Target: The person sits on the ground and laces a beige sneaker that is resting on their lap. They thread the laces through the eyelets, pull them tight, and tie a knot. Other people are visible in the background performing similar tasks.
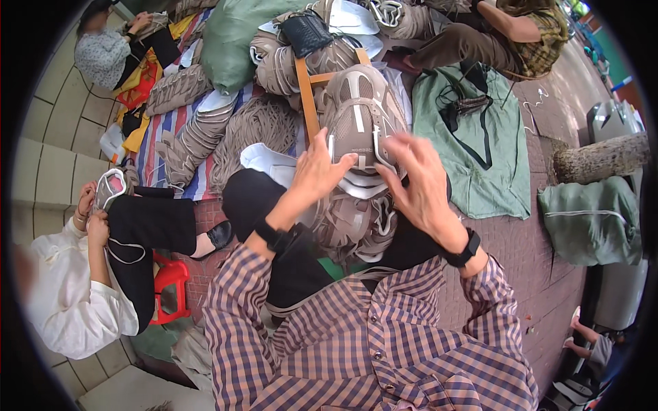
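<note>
In front of me a taupe shoe upper (358, 113) with white trim lies toe away, on top of other nested uppers against a wooden frame (306, 92). My left hand (319, 170) is at its left edge, thumb and fingers apart, the thumb tip at the white strip near the opening. On the opposite side, my right hand (419, 179) hovers by the white edging with its fingers spread, slightly blurred. Whether either fingertip presses on the upper is hard to see. Below my hands, more bundled uppers (353, 222) sit between my knees.
At left, a person in white holds a shoe upper (112, 185) with a white lace, near a red stool (170, 288). Heaped laces (253, 140) and stacked uppers (199, 137) lie on striped sheeting. A green sack (473, 157) lies at right; a log (602, 157) is beyond.
</note>
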Motion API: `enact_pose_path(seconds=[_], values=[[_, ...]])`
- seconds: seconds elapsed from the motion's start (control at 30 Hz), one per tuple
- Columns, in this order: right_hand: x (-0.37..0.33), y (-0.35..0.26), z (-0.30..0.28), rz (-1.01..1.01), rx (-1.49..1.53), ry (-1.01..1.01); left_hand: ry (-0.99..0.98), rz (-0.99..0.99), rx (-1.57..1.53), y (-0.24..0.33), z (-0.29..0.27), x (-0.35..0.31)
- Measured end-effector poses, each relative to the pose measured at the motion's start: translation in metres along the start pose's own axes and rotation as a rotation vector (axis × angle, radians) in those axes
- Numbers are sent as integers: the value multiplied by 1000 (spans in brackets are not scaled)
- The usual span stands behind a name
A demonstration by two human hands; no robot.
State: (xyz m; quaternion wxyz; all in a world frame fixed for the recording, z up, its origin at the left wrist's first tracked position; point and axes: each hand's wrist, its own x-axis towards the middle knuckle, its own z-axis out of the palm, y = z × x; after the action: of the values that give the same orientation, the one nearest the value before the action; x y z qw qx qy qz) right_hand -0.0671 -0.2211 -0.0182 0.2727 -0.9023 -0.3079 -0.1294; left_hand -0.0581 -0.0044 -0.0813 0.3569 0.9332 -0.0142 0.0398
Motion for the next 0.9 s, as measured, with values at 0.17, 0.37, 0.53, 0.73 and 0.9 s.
enact_pose_path(seconds=[0.17, 0.37, 0.53, 0.73, 0.9], values=[[13, 20, 29, 149, -251, -64, -325, -66, -22, -1, -12, 15], [-3, 28, 7, 316, -167, -183, -266, 141, 548, 22, -15, -18], [-36, 42, 4, 166, -177, -125, 61, 424, 764, 11, -6, -35], [-30, 53, 14, 267, -108, -183, 47, 492, 780, 12, -20, -16], [-32, 66, 5, 200, 70, -268, 161, 493, 615, 25, -25, -24]])
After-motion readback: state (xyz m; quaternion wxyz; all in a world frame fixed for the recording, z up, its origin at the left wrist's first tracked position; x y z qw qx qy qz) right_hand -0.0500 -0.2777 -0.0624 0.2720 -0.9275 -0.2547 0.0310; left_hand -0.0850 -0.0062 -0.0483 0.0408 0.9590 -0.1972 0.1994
